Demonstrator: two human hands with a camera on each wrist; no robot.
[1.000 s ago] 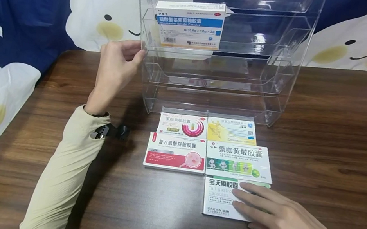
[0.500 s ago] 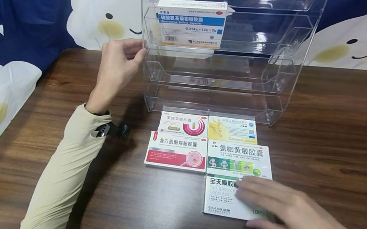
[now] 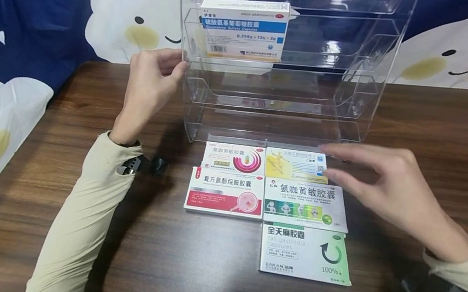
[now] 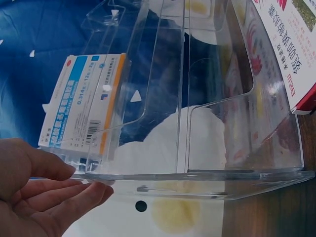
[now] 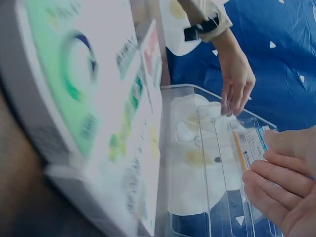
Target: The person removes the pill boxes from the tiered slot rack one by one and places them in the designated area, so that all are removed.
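In the head view my left hand (image 3: 147, 85) pinches the left side edge of a clear plastic tiered rack (image 3: 277, 131). The left wrist view shows its thumb inside the side panel and fingers outside. A white-and-blue glucosamine capsule box (image 3: 243, 31) leans in an upper tier. My right hand (image 3: 392, 182) hovers with extended fingers by the right end of a yellow-and-white medicine box (image 3: 294, 165), holding nothing. Whether its fingertips touch that box I cannot tell. Nearer lie a white-green capsule box (image 3: 305, 202) and a Tall Gastrodia capsule box (image 3: 304, 255), both flat.
Two more medicine boxes lie left of those: a white one with a pink arc (image 3: 232, 157) and a red-and-white one (image 3: 225, 192). The brown wooden table (image 3: 179, 269) carries everything. A dark blue cloth with white clouds (image 3: 28, 4) hangs behind.
My right hand has lifted off the Tall Gastrodia box and moved away from me to the yellow-and-white box. My left hand keeps its grip on the rack.
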